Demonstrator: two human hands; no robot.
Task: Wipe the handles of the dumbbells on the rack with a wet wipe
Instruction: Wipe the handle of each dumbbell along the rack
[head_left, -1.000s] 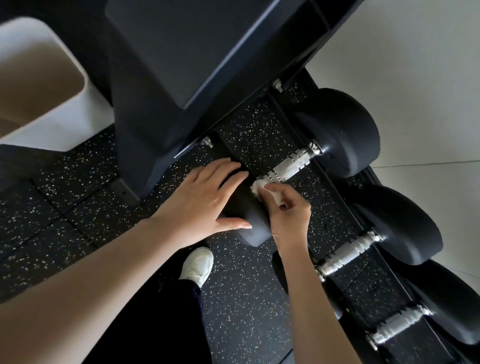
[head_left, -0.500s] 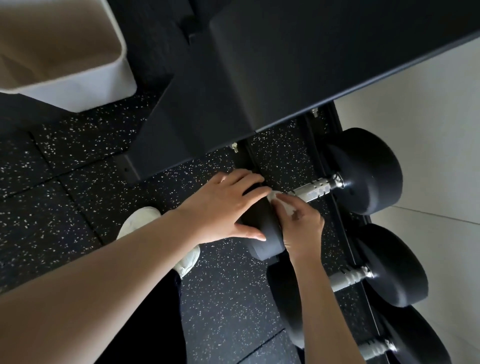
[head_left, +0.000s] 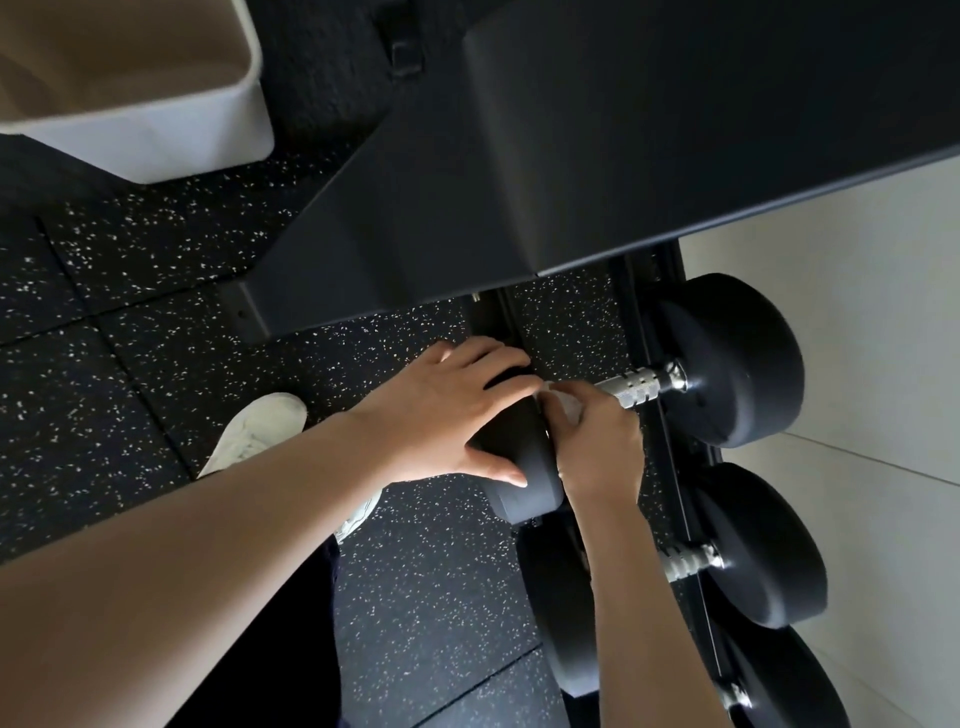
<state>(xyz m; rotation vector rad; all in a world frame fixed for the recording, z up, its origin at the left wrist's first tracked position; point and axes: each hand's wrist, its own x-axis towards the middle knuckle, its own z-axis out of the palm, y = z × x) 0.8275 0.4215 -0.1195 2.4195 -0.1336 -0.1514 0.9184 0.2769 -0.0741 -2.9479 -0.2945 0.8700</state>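
Nearest me a white shoe (head_left: 260, 431) stands on the speckled floor (head_left: 130, 291), left of two bare forearms reaching down to the low row of dumbbells. A spare handle (head_left: 688, 561) shows beside the right forearm; whether it has been wiped I cannot tell.

Further on, the left hand (head_left: 447, 415) lies spread over the near head (head_left: 524, 473) of the next dumbbell. Its fingers are fairly straight and its thumb is against the face, steadying rather than clasping.

Just right of it, the right hand (head_left: 597, 447) keeps a narrow grip on a bunched wet wipe (head_left: 563, 400), pressed onto the near end of the bar (head_left: 639, 389).

The bar's long axis runs away from that grip, rightward and a little far, to the far head (head_left: 737, 358) by the wall. The ridged metal between them is bare. I judge the stroke must travel along it, away from the left hand, and the right hand is the nearer one.

Beyond, the rack (head_left: 519, 156) overhangs, and a white bin (head_left: 156, 119) stands far left.
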